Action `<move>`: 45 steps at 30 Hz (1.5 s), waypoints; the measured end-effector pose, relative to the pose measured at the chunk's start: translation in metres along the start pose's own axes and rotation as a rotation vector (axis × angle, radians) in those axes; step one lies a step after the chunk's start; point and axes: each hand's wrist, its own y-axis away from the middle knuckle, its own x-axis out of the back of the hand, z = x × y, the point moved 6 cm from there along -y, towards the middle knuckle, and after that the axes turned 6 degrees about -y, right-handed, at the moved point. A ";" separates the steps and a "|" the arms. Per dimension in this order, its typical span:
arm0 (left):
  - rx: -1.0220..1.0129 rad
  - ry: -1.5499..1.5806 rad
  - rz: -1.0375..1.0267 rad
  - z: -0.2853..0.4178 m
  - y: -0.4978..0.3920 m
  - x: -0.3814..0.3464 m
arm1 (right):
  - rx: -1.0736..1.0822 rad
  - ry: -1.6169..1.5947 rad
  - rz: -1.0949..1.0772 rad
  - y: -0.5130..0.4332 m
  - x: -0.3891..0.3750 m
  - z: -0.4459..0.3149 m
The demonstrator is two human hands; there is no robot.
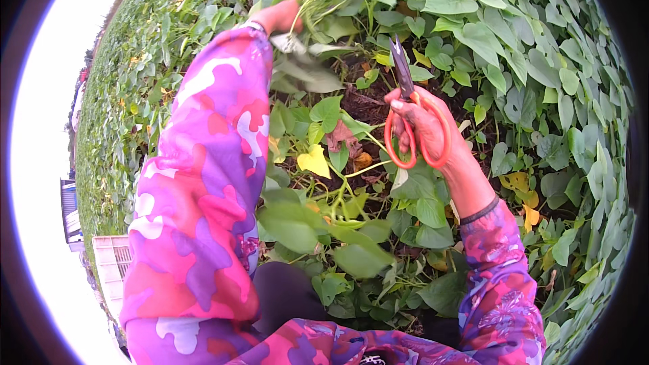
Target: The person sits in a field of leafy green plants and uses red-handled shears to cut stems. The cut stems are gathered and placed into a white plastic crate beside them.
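My left hand (283,14) is stretched out at the upper left, closed around a bunch of leafy vine cuttings (317,12) that is blurred by motion. In my right hand (428,121), right of the middle, is a pair of scissors (404,68) with orange-red loop handles. Their dark blades point up and away from me and look nearly closed. Heart-leaved vines, which look like sweet potato, lie below and around both hands. A yellow leaf (314,161) and a brown withered leaf (345,137) show between the hands. Blurred green leaves (299,225) are nearer to me.
Dense vine foliage (527,61) covers the ground on the right and far ahead. A pale slatted plastic crate (109,263) stands at the lower left. My dark-clothed knee (286,291) is low in view. A small blue-and-white structure (71,210) shows at the far left edge.
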 end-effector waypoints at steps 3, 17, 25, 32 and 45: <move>0.049 -0.122 -0.045 -0.028 0.022 -0.047 | -0.039 0.008 -0.001 0.001 0.007 0.010; 0.278 0.438 0.486 -0.029 0.349 0.065 | -0.150 0.186 -0.434 -0.046 -0.115 0.000; 0.479 0.429 0.473 0.038 0.481 0.015 | -0.168 0.374 -0.609 -0.054 -0.197 0.030; 0.242 0.083 0.558 0.108 0.504 -0.009 | -0.411 0.890 -0.702 -0.080 -0.228 0.055; 0.188 0.130 0.613 0.126 0.534 -0.036 | -0.515 0.615 -0.628 -0.091 -0.262 0.149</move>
